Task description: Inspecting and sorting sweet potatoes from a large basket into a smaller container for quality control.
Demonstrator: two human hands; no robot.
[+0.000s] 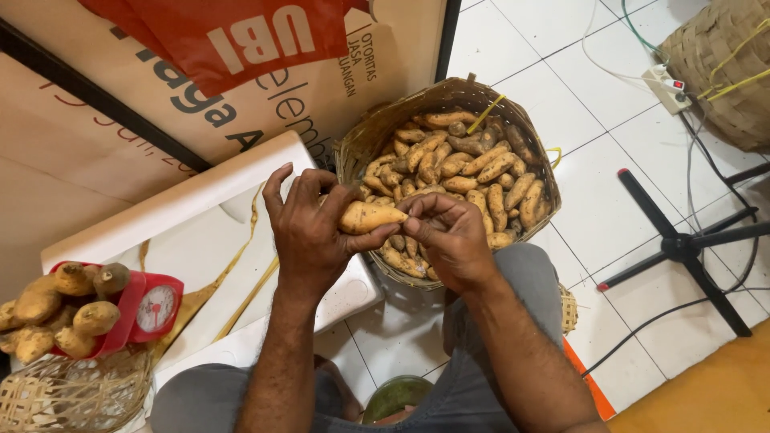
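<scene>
Head view, left to right: a red scale [148,309] stands at the far left, its pan heaped with tubers [60,309], above an empty wicker basket [72,393]. Next comes a white foam lid [200,216]. The left hand [309,232] and right hand [449,240] meet at centre, both clamped on one sweet potato [367,216]. Its long axis runs left to right between them, the thick end in the left hand, the pointed end at the right fingertips. Just behind it sits a woven basket [361,148] full of tubers. A black stand [682,244] stands on the tiles at right.
</scene>
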